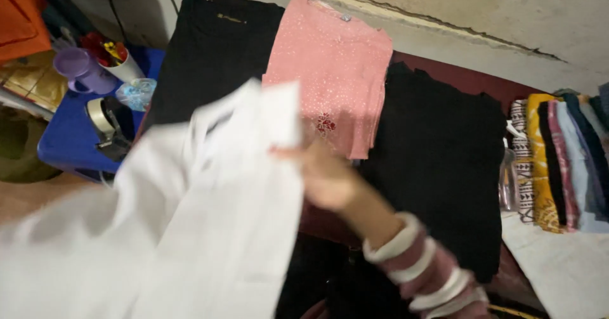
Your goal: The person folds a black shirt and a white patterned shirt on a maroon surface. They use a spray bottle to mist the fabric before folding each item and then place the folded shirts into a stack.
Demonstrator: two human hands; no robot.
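Over the bed, the right hand grips a white garment, unfolded yet. Behind lie folded pink top and black clothes; left hand unseen.

The white garment held up by the right hand blocks the surface's left half. Folded black and pink clothes cover its middle and far edge. A stack of folded fabrics crowds the right edge.

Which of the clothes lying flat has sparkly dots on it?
The pink top, lying between the two black garments: the black one on the left and the black one on the right are plain.
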